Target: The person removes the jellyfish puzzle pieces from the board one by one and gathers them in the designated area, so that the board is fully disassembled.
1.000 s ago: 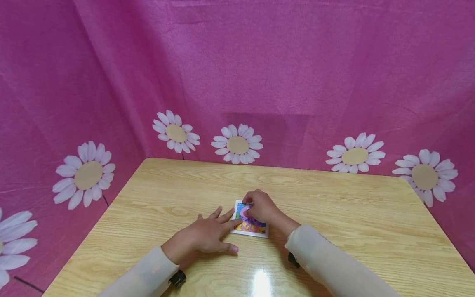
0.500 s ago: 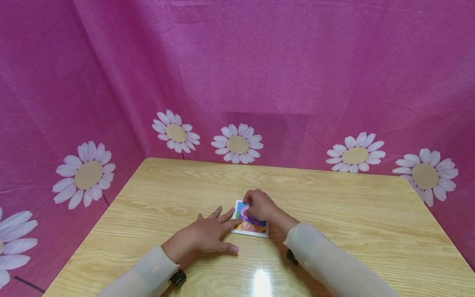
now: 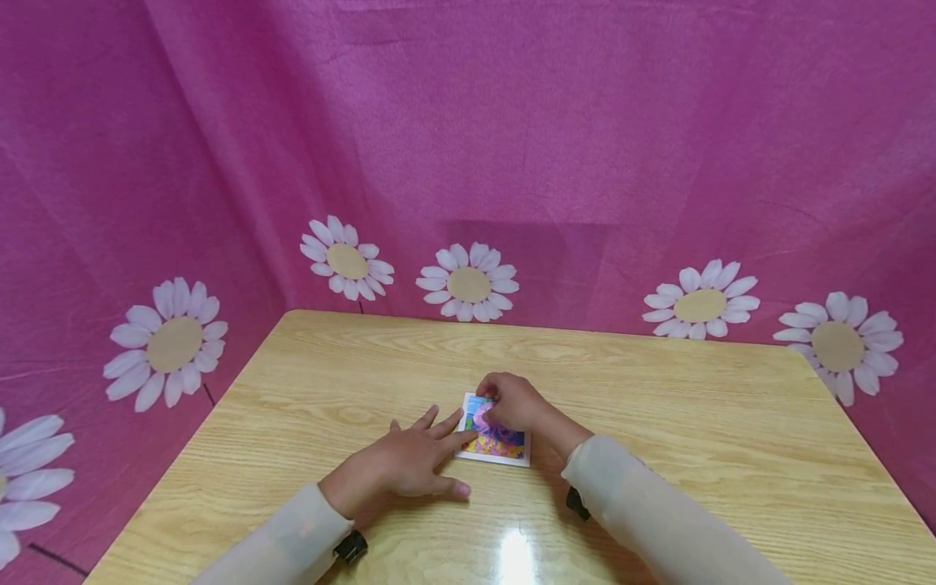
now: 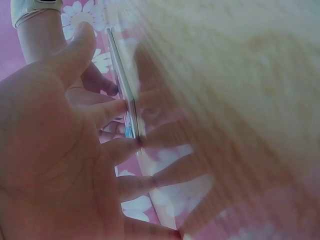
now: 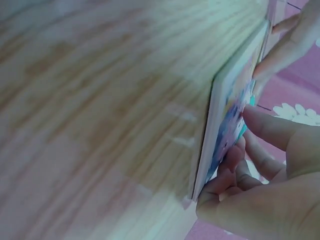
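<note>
A small square picture board (image 3: pixel 495 448) with a white border and a pink, blue and yellow picture lies on the table. My left hand (image 3: pixel 413 459) is spread flat with straight fingers, its fingertips at the board's left edge. My right hand (image 3: pixel 515 402) bends over the board's upper right, covering part of the picture. In the right wrist view the thumb (image 5: pixel 265 125) and curled fingers of this hand meet at the picture surface. They pinch a small picture piece with a teal edge (image 5: pixel 243 131), mostly hidden by the fingers.
The light wooden table (image 3: pixel 695 422) reaches back to a pink cloth (image 3: pixel 556 122) printed with white daisies, which also hangs along the left side. Both wrists wear a dark device (image 3: pixel 351 547) below the sleeves. A bright reflection lies near the table's front.
My right hand shifts only slightly at the board's top. The pink part of the picture under its fingers looks paler now, and the green patch by the fingertip is covered. My left hand stays still.
</note>
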The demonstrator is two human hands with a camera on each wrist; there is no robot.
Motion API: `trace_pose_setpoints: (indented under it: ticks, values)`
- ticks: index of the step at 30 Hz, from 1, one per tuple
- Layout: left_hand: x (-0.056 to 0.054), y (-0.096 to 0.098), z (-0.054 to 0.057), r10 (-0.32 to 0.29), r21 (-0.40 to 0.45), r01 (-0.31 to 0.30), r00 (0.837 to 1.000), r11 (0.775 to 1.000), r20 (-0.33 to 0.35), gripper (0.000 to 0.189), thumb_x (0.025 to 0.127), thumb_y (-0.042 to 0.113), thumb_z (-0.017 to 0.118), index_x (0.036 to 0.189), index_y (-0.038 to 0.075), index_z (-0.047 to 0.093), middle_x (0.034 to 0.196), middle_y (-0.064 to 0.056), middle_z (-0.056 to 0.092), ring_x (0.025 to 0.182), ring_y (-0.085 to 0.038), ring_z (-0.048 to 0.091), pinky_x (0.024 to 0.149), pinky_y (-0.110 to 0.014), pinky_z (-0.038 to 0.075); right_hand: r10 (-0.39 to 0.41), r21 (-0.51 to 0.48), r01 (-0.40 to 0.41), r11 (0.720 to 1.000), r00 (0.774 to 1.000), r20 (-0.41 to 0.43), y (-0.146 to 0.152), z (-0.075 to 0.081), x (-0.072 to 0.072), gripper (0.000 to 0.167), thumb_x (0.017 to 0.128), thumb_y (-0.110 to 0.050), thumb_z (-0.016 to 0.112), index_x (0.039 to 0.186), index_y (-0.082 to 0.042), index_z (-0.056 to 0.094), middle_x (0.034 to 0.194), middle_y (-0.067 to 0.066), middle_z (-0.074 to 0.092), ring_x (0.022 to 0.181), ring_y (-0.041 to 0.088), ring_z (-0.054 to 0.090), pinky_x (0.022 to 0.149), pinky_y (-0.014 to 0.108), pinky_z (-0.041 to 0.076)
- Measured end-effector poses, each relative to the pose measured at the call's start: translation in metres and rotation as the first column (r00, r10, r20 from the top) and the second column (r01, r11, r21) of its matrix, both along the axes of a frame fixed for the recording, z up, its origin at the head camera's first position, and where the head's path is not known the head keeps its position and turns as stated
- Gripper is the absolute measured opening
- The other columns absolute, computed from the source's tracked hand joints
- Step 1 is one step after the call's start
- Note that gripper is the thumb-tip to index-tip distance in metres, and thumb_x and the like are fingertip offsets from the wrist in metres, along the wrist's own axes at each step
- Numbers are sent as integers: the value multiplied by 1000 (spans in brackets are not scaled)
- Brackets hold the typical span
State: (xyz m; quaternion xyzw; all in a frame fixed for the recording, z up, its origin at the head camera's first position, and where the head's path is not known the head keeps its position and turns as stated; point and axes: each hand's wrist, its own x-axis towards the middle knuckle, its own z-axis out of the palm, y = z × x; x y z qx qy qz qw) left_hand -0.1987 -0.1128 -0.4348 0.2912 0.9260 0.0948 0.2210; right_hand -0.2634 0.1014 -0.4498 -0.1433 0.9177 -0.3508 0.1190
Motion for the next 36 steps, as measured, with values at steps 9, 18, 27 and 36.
trace_pose_setpoints:
  ticks: [9,18,27,36]
  values:
    - [0,0,-1,3,7,-3,1000,1000,4,86,90,75,57,163,38,29,174,5,10,159,-35,6,109,-83,18,0,-32,0,1000,1000,1,4,-1,-2,30,85,13,65,106,-7,73,103,6,69,94,19,60,94,42,52]
    - [-1,0,-3,5,4,-5,1000,1000,4,87,90,76,57,163,39,29,174,6,10,159,-35,6,109,-83,17,-11,-39,10,999,1000,-11,4,-1,-1,29,84,13,66,104,-7,74,101,5,68,92,18,60,91,41,52]
    - [0,1,-3,6,2,-6,1000,1000,4,88,89,76,58,163,39,29,174,6,10,160,-34,5,109,-83,17,-27,-51,25,998,999,-23,3,-3,-1,28,85,12,67,102,-8,73,101,4,68,92,18,60,90,40,52]
    - [0,0,-4,5,12,-5,1000,1000,-11,89,88,78,57,163,38,29,174,4,11,159,-36,7,108,-83,17,-30,-50,27,998,997,-65,2,-4,0,26,84,13,68,96,-10,72,96,3,68,87,16,59,84,37,52]
